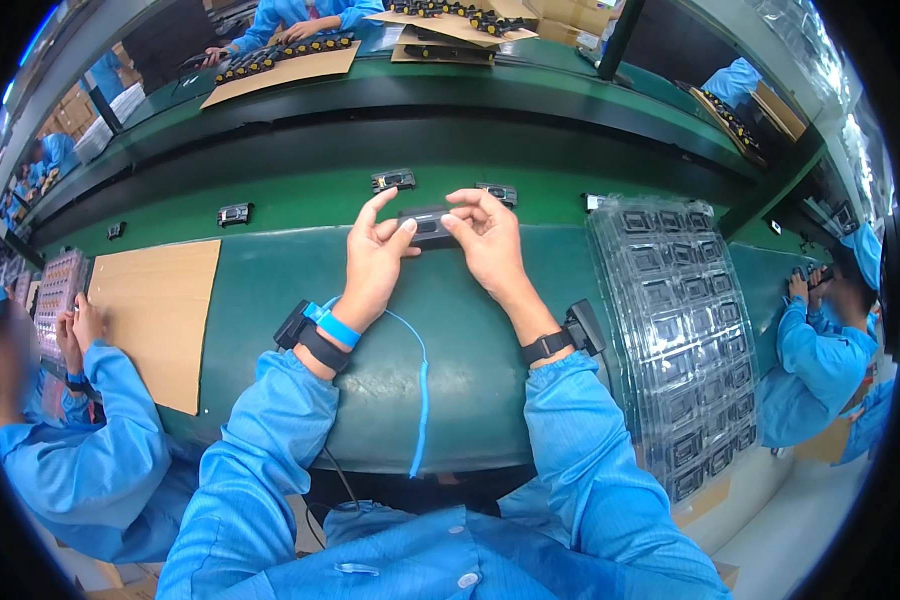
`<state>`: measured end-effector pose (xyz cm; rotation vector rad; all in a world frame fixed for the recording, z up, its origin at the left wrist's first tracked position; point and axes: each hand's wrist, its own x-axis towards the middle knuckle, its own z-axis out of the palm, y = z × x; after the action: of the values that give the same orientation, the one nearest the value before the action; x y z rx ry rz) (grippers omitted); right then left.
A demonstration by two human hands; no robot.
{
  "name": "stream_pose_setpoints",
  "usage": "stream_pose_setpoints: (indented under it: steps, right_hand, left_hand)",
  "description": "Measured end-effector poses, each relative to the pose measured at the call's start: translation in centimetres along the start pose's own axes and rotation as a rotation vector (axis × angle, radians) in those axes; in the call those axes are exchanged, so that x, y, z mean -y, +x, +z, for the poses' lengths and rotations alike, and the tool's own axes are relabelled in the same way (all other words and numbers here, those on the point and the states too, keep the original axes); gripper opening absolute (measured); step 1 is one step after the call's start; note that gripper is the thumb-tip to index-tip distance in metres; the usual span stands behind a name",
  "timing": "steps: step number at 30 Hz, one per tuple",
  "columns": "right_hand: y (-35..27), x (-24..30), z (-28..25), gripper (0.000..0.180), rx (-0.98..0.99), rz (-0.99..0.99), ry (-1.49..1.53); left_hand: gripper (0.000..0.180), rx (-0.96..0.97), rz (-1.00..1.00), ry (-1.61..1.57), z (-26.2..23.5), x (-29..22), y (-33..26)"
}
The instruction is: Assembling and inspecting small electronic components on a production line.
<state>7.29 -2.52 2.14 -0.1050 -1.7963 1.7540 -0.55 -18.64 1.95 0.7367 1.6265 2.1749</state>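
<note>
A small dark rectangular part [428,224] is held over the green workbench [270,290] between both my hands. My left hand [375,260] pinches its left end with thumb and forefinger, the index finger raised. My right hand [490,240] grips its right end from above. Both wrists wear black bands, and the left one also carries a blue strap with a blue cord [420,390] trailing down toward me.
More dark parts [394,180] [234,213] [497,192] lie along the green belt behind. A stack of clear plastic trays [675,330] holding several parts stands at my right. A cardboard sheet [160,310] lies at left. Co-workers in blue coats sit at left [80,440] and right [820,350].
</note>
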Motion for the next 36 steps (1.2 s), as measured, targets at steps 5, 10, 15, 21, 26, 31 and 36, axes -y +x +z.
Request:
stream_pose_setpoints:
  steps: [5, 10, 15, 21, 26, 31, 36]
  right_hand:
    - [3.8, -1.2, -4.4, 0.022, -0.301, -0.13, -0.1]
    - [7.7, -2.9, -8.7, 0.025, -0.353, -0.096, -0.313]
    - [9.7, -4.5, -9.2, 0.028, -0.281, 0.032, -0.659]
    - [8.5, -3.6, -8.0, 0.041, -0.501, -0.12, -0.899]
    - [4.6, -2.1, -3.7, 0.07, -0.268, -0.02, -1.478]
    - [3.3, -0.1, -4.5, 0.066, -0.321, -0.314, -1.077]
    - [-1.4, 1.8, 1.3, 0.072, -0.098, -0.48, -0.82]
  left_hand:
    - [0.042, 0.001, -0.039, 0.021, -0.3, 0.5, 0.1]
    - [0.024, 0.045, -0.03, 0.041, 0.4, 1.3, 0.1]
    - [0.021, 0.053, -0.033, 0.067, -0.5, 1.2, 0.1]
    - [0.018, 0.058, -0.018, 0.039, -0.3, 1.3, 0.4]
    - [0.018, 0.059, -0.017, 0.056, -0.6, 1.1, 0.1]
    - [0.019, 0.09, -0.019, 0.056, 0.2, 1.3, 0.4]
    - [0.028, 0.073, 0.0, 0.051, -0.4, 0.6, 0.1]
